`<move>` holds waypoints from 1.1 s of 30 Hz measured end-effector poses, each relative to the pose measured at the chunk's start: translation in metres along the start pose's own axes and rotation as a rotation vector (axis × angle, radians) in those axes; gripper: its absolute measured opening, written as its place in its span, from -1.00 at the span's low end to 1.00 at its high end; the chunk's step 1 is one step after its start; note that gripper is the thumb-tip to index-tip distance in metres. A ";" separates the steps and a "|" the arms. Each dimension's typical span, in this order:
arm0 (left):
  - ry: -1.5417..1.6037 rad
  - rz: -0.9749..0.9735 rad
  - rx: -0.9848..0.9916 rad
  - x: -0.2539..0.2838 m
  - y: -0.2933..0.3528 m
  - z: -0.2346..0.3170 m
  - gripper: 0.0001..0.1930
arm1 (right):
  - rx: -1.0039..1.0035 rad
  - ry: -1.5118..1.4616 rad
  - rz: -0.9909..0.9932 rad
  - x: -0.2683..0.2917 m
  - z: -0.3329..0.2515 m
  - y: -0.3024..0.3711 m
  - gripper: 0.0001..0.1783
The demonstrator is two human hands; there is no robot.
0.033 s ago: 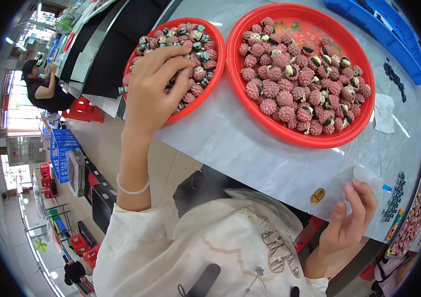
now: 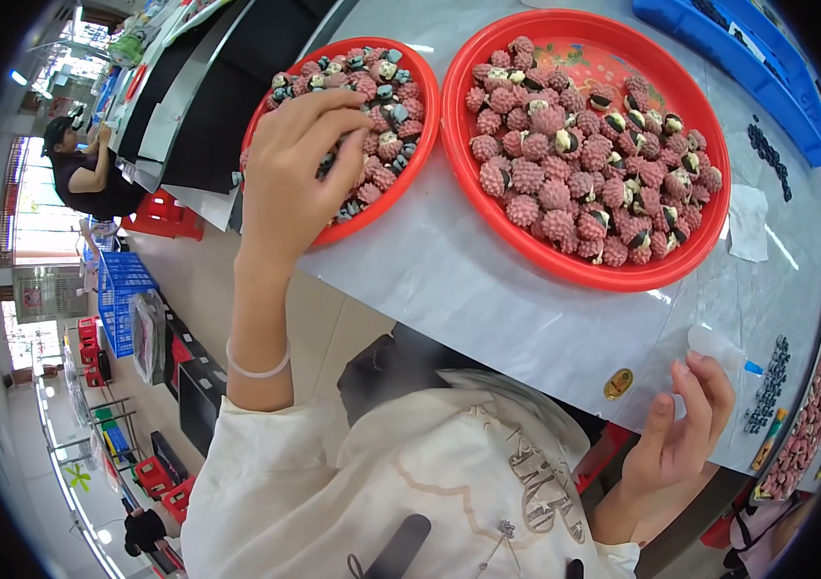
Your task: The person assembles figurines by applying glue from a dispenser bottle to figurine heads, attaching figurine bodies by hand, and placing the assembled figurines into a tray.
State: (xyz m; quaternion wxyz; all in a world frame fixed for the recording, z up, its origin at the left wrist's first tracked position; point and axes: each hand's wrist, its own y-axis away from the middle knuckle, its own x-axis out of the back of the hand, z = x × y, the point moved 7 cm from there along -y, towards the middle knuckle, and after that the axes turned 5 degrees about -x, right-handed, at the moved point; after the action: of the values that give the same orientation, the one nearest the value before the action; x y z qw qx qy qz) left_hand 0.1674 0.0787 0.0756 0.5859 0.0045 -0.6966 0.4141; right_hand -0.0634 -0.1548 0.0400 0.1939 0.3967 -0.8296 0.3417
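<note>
Grey tabletop (image 2: 487, 289) carries two red trays: left tray (image 2: 420, 145) and right tray (image 2: 709, 222), both full of pink berry-like pieces. Unchanged since earlier: left hand (image 2: 299, 169) pinches pieces in left tray; right hand (image 2: 685, 434) grips small white bottle (image 2: 714, 345).

blue tray (image 2: 734, 53) beside a gold sticker (image 2: 619, 384) on the table (image 2: 487, 289).

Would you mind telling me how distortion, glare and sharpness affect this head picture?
Head view: fisheye bends the table edge and blue trays; dark corners; windows at left blown out; left hand and red trays sharp; mild sheen on the table.
</note>
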 end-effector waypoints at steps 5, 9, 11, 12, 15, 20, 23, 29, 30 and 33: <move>0.080 -0.015 0.184 -0.005 -0.002 -0.016 -0.89 | -0.053 -0.047 0.000 0.000 0.005 0.002 -0.81; 0.001 -0.048 0.104 -0.003 -0.009 0.003 -0.87 | -0.009 0.007 0.035 -0.001 0.002 -0.002 -0.80; 0.074 -0.144 0.106 -0.002 -0.012 0.013 -0.85 | -0.010 0.020 0.029 -0.001 0.002 -0.002 -0.80; 0.078 -0.147 0.104 0.001 -0.014 0.017 -0.85 | -0.008 0.016 0.033 0.000 0.001 -0.003 -0.80; 0.064 -0.186 0.172 0.004 -0.020 0.018 -0.85 | -0.004 0.021 0.028 -0.003 0.000 -0.005 -0.79; 0.284 -0.082 -0.140 0.004 -0.054 0.073 -0.75 | -0.060 -0.016 -0.003 -0.002 -0.001 -0.003 -0.81; 0.344 -0.162 -0.181 -0.045 -0.057 0.089 -0.74 | -0.074 -0.041 0.011 -0.004 0.004 0.001 -0.81; 0.283 -0.276 -0.269 -0.051 -0.062 0.095 -0.77 | -0.096 -0.088 0.013 -0.001 0.009 0.002 -0.80; 0.338 -0.271 -0.198 -0.050 -0.062 0.090 -0.77 | -0.057 -0.094 0.031 -0.001 0.007 0.001 -0.78; 0.454 -0.308 -0.067 -0.048 -0.065 0.082 -0.78 | -0.005 -0.099 0.038 -0.002 0.007 -0.002 -0.76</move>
State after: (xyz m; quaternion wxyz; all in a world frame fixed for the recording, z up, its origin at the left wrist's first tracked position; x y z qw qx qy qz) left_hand 0.1474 -0.0347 0.0759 0.7829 -0.0018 -0.5517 0.2874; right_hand -0.0604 -0.1594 0.0351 0.1473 0.3968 -0.8464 0.3233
